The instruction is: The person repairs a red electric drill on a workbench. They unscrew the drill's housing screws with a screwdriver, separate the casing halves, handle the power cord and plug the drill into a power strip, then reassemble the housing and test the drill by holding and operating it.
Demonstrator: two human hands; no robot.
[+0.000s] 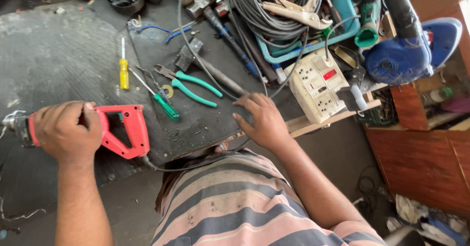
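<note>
Black rubber matting (58, 55) covered the workbench across the left and centre of the frame. At upper right lay a blue blower (406, 55), with a coil of grey cable (264, 16) in a teal tray (342, 6) beside it, and below them a cream socket board (317, 84). At lower left the left hand (63, 131) was clenched around the body of a red electric drill (120, 128), which rested on the mat with its handle toward the centre. The right hand (262, 118) lay open and flat on the mat at centre, grasping nothing, near the drill's cord. Just above it lay green-handled pliers (193, 87), a green screwdriver (161, 101) and a yellow screwdriver (124, 72). The drill seemed to be readied; steadying it would call for a firm grip.
</note>
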